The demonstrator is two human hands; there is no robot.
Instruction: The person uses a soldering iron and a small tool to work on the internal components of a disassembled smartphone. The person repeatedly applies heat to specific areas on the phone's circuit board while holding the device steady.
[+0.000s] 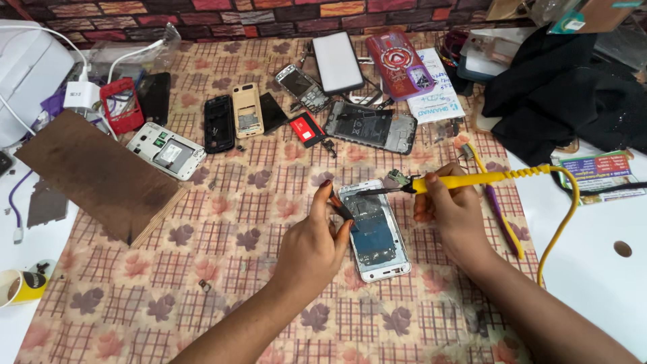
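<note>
Right grip (pixel 450 202) is closed around a yellow soldering iron (pixel 472 179), tip over the opened white phone (pixel 375 230). Left grip (pixel 317 236) pinches black tweezers (pixel 340 205) at the phone's edge, on the bench (pixel 236 269).

The left hand (pixel 311 246) covers the left edge of the opened phone (pixel 375 229), and what its fingertips pinch is too small to tell (something thin and dark). The right hand (pixel 453 212) hides the iron (pixel 472 179) grip's middle. A white device (pixel 27 67) and a yellow cup (pixel 20 286) run off the left edge.
</note>
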